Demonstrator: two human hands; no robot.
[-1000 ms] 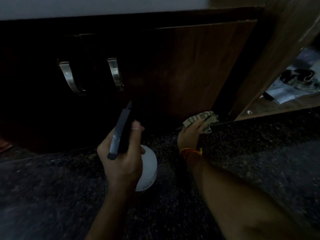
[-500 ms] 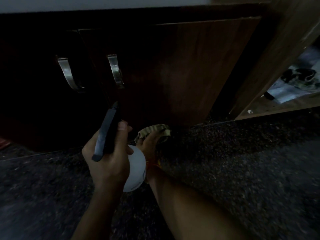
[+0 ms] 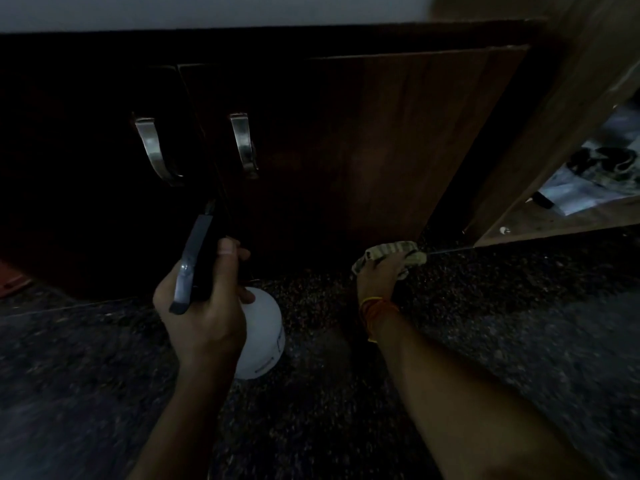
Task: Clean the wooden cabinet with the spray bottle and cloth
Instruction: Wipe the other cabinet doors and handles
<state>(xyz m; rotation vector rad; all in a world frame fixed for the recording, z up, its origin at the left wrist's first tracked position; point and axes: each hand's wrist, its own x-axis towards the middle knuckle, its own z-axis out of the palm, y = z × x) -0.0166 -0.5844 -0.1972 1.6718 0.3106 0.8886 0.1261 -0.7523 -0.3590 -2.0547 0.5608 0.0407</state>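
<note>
Back to the right goes my right hand (image 3: 379, 275), cloth and all: half a second ago it was tucked in close beside the bottle, and now it sits at the bottom right corner of the cabinet door (image 3: 398, 140), much where it was a second ago. My fingers are bunched down over the striped cloth (image 3: 394, 252), pressing it where the door's lower edge meets the speckled floor (image 3: 519, 323). Orange threads (image 3: 374, 306) ring that wrist.

My left hand (image 3: 204, 306) is wrapped tight around the neck of the spray bottle (image 3: 263, 334), thumb up along the dark trigger head (image 3: 195, 251), its nozzle pointing up toward the seam left of the door. The white body of the bottle hangs below my fist, just above the floor or resting on it; I cannot tell which. It stands left of the cloth, well apart from it.

Up and left on the door, a curved metal handle (image 3: 242, 143) catches the light, and its twin (image 3: 152, 147) sits on the next door over, further left in deep shadow. Right of the door there is a dark gap, then a lighter wooden panel (image 3: 554, 116) leaning away, and beyond it a low shelf (image 3: 554, 220) with pale papers and something dark (image 3: 606, 164), too blurred to name. Far left of the door, a reddish scrap (image 3: 12, 280) peeks out at floor level. Above the door runs a pale countertop edge (image 3: 207, 12).
</note>
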